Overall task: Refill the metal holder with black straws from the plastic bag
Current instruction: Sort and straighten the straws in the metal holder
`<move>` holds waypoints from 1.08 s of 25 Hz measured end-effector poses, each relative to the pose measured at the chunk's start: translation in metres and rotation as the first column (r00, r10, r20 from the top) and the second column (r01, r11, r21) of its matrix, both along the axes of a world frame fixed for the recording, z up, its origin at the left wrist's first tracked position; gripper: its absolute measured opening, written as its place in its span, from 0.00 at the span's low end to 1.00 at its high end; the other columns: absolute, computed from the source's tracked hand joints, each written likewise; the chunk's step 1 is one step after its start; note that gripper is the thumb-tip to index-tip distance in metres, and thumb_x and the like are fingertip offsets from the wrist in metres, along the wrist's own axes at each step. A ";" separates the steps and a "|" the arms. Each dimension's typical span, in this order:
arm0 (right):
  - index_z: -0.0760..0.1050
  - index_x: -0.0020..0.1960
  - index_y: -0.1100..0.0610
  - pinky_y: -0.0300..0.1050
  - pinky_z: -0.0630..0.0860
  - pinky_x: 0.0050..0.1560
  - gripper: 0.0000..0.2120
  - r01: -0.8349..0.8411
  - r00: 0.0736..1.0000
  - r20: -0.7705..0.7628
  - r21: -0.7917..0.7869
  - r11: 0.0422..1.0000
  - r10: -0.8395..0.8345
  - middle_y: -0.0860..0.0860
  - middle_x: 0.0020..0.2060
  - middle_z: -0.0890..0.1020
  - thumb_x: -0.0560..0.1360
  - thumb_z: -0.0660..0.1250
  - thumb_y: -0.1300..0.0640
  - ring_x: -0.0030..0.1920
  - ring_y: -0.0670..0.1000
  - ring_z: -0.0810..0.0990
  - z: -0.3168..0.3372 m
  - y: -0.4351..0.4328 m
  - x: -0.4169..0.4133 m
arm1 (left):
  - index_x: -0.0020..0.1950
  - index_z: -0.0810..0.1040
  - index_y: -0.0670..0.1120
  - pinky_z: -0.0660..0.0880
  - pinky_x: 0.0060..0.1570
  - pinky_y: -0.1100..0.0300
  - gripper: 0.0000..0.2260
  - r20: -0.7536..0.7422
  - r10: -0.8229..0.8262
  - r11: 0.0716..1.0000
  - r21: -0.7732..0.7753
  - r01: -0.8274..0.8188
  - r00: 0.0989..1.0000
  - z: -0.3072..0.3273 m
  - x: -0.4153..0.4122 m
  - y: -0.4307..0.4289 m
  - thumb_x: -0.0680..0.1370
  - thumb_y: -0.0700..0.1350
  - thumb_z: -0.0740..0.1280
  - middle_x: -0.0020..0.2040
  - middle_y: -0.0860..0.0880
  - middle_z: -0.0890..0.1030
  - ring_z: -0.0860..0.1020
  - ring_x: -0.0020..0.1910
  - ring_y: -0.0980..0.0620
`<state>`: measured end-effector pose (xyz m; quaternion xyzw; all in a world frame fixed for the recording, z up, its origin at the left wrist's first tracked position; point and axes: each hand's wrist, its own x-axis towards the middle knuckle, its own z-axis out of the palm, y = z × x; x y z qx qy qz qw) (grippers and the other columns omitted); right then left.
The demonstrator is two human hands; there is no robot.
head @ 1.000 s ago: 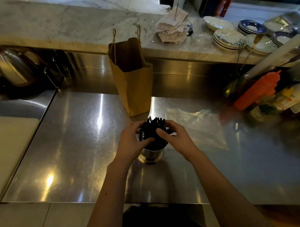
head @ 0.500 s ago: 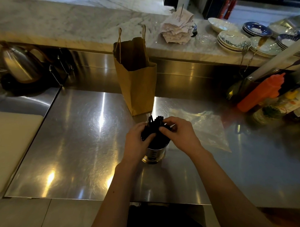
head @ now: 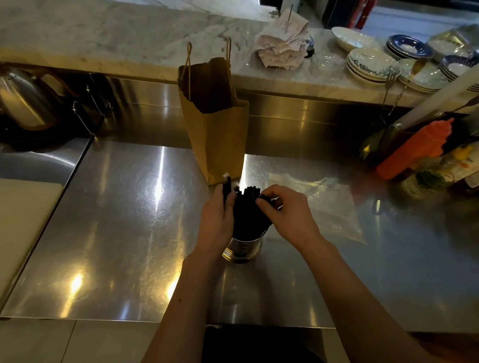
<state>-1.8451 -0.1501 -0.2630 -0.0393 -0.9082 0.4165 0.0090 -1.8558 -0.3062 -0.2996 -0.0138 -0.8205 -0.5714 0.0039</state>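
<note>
The metal holder (head: 242, 249) stands on the steel counter, packed with a bundle of black straws (head: 249, 211) that stick up above its rim. My left hand (head: 216, 221) wraps the left side of the bundle, with a few straws rising above the fingers. On the right, my right hand (head: 287, 213) pinches the straw tips between thumb and fingers. The clear plastic bag (head: 329, 208) lies flat on the counter just right of my right hand; it looks empty.
A brown paper bag (head: 217, 133) stands upright right behind the holder. An orange squeeze bottle (head: 413, 148) and jars sit at the right. Stacked plates (head: 372, 65) and napkins line the marble ledge. A kettle (head: 21, 102) is at far left, a white board (head: 14, 216) at left.
Both hands have shifted slightly higher on the straw bundle. A few straws now stand up above my left fingers. The holder has not moved.
</note>
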 end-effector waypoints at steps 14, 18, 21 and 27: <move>0.77 0.50 0.51 0.48 0.79 0.48 0.05 -0.002 1.000 0.021 0.172 0.985 -0.001 0.46 0.46 0.82 0.78 0.65 0.50 0.44 0.48 0.80 0.006 -0.004 -0.009 | 0.63 0.76 0.45 0.70 0.45 0.75 0.12 0.043 0.002 0.996 -0.092 0.002 0.999 -0.009 0.000 0.006 0.83 0.43 0.59 0.49 0.54 0.78 0.76 0.48 0.58; 0.77 0.50 0.52 0.50 0.77 0.49 0.04 -0.003 0.996 -0.082 0.188 0.982 0.019 0.48 0.45 0.82 0.78 0.65 0.52 0.47 0.50 0.77 0.011 -0.003 -0.013 | 0.63 0.74 0.44 0.70 0.43 0.76 0.12 0.058 0.031 0.996 -0.085 -0.026 0.998 -0.002 0.000 0.008 0.83 0.43 0.57 0.49 0.54 0.78 0.75 0.46 0.59; 0.79 0.49 0.52 0.53 0.76 0.52 0.03 0.008 0.991 -0.136 0.174 0.985 0.016 0.48 0.43 0.83 0.77 0.67 0.54 0.49 0.51 0.77 0.018 -0.004 -0.019 | 0.60 0.74 0.47 0.71 0.42 0.75 0.09 0.049 0.071 0.997 -0.036 -0.070 0.996 0.010 -0.002 0.007 0.83 0.44 0.57 0.48 0.55 0.78 0.76 0.44 0.61; 0.81 0.51 0.53 0.40 0.77 0.54 0.05 -0.042 0.995 -0.088 0.123 0.991 0.053 0.46 0.46 0.85 0.77 0.68 0.55 0.49 0.44 0.82 0.043 -0.004 -0.022 | 0.56 0.74 0.53 0.70 0.51 0.77 0.07 -0.014 0.089 0.996 0.033 -0.088 0.996 0.034 -0.003 -0.001 0.83 0.45 0.58 0.47 0.63 0.78 0.77 0.47 0.65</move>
